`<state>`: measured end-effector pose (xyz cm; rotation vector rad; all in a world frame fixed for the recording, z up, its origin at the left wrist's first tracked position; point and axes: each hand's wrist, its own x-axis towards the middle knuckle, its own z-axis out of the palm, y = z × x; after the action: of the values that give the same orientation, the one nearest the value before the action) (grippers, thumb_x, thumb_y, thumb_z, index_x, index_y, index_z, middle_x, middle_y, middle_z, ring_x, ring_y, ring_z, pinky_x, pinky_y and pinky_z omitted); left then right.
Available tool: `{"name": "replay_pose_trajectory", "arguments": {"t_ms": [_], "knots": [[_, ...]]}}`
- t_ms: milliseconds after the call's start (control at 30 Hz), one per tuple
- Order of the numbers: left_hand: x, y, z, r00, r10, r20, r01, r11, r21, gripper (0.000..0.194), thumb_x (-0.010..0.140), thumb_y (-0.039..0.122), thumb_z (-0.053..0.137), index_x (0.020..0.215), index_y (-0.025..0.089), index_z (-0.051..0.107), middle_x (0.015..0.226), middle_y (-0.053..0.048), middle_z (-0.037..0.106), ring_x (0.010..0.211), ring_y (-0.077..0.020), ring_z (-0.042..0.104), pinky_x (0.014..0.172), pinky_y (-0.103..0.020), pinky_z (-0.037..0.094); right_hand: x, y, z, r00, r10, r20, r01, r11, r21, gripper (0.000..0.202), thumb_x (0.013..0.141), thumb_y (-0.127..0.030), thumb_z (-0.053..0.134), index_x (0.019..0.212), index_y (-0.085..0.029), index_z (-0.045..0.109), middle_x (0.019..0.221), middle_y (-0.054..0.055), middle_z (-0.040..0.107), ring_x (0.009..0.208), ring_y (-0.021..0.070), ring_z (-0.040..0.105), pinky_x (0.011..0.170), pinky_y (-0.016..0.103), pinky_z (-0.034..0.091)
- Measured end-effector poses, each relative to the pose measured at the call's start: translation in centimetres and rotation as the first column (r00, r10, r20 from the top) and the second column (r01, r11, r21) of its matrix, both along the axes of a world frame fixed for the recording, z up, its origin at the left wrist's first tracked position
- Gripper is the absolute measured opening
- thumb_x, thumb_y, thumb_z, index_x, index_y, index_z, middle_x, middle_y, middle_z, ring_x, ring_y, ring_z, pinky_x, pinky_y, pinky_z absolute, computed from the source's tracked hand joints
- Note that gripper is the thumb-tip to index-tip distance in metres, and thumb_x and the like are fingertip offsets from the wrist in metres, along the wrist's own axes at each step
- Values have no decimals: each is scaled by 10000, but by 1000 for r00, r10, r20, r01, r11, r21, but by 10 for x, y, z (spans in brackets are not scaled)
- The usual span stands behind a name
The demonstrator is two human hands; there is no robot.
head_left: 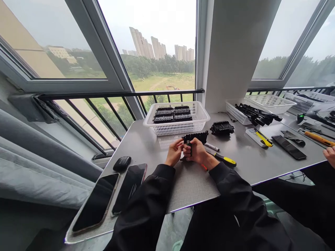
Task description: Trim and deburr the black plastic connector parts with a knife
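Near the middle of the grey table, my left hand [174, 152] and my right hand [196, 151] hold a black toothed plastic part [199, 136] between them. The left fingers grip its left end. The right hand is closed, with a small dark object [188, 143] with a light tip between its fingers; what it is I cannot make out. Beside the right wrist lies a tool with a yellow and black handle [229, 161]. A white marker [212, 146] lies just behind that tool. An orange-red item shows partly under the right hand.
Behind the hands a white basket [180, 129] holds black parts, and a black stack [222, 128] sits to its right. Phones [95, 202] lie front left. Rightward are a yellow cutter [264, 138], another phone [289, 147], more baskets and a person's hand [330, 155].
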<state>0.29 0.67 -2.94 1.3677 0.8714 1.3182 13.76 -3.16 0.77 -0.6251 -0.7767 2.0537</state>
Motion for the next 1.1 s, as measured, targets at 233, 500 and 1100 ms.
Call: {"name": "replay_pose_trajectory", "arguments": {"t_ms": [233,500,1100], "knots": [[0,0,0,998,-31,47,32,999,-30,392,697,312,732,1042,136,673,937,-92,734,827,-220,702,767,-391,592,12,0,4,998,-33,-50,33,999,-11,239,762,-398,367,616,-226,292,563,-20,306,498,119,282,418,218,215],[1,2,-2,996,-11,90,14,999,-41,474,667,383,776,1045,125,654,894,-71,713,718,-192,694,658,-384,630,24,3,4,995,-60,-83,58,998,-24,236,751,-408,374,614,-230,304,575,-29,290,507,120,267,419,221,213],[-1,5,1,993,40,107,-38,999,-21,495,672,373,763,1085,125,649,880,-64,708,746,-181,678,656,-405,646,49,5,10,990,-126,-56,124,992,-32,298,793,-481,343,637,-229,318,577,-26,308,513,121,269,415,216,190]]}}
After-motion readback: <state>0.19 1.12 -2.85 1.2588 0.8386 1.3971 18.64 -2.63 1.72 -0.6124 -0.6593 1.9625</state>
